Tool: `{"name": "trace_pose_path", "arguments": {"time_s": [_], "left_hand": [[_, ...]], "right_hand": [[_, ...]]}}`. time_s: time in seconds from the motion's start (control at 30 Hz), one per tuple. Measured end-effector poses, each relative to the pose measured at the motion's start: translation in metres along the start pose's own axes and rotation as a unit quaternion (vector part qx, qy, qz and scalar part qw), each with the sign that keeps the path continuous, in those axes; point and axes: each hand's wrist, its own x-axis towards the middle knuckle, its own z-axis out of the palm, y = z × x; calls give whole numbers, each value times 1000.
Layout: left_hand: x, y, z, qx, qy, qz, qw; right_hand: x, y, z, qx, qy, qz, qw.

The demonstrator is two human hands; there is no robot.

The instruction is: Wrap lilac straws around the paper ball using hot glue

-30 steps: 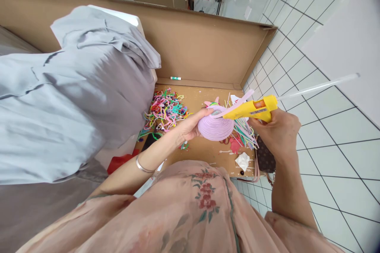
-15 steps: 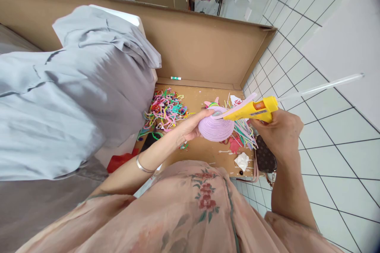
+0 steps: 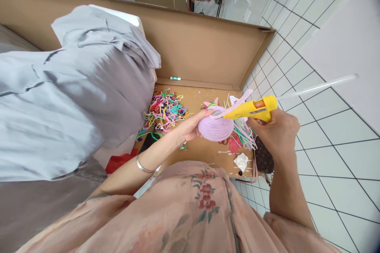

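My left hand [image 3: 194, 125] grips a round lilac coiled piece [image 3: 216, 128] by its left edge, thumb on top near the middle. A loose lilac strip [image 3: 242, 101] rises from the coil toward the upper right. My right hand [image 3: 277, 128] is closed round the handle of a yellow glue gun [image 3: 255, 109], and the nozzle end lies at the top of the coil, beside the strip. From the gun's back sticks a long clear glue stick [image 3: 323, 87].
Tangled coloured strips [image 3: 168, 110] lie left on the brown table [image 3: 204, 156]; straight strips [image 3: 245, 134], crumpled white tissue [image 3: 241, 161] and a dark bag [image 3: 263, 156] are at right. Grey cloth [image 3: 113, 71] fills the left. A cardboard panel [image 3: 204, 51] stands behind; people are beyond it.
My right hand and the glue gun have shifted slightly left, and the loose strip's free end has moved a little left and down. My left hand and the coil have hardly moved.
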Motion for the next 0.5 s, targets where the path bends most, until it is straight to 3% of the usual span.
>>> {"name": "trace_pose_path", "arguments": {"time_s": [0.13,0.27,0.4,0.5], "left_hand": [[1,1,1,-14,5,2,1000],[2,0,1,-17,1,11,1000],[3,-1,-1,-14,7,14,1000],[4,-1,-4,-10,22,-2,1000]], "right_hand": [[-5,4,17,92,-50,100,990],[-12,10,32,209,-88,175,958],[-21,25,55,413,-100,237,874],[-34,44,88,505,-94,282,810]]}}
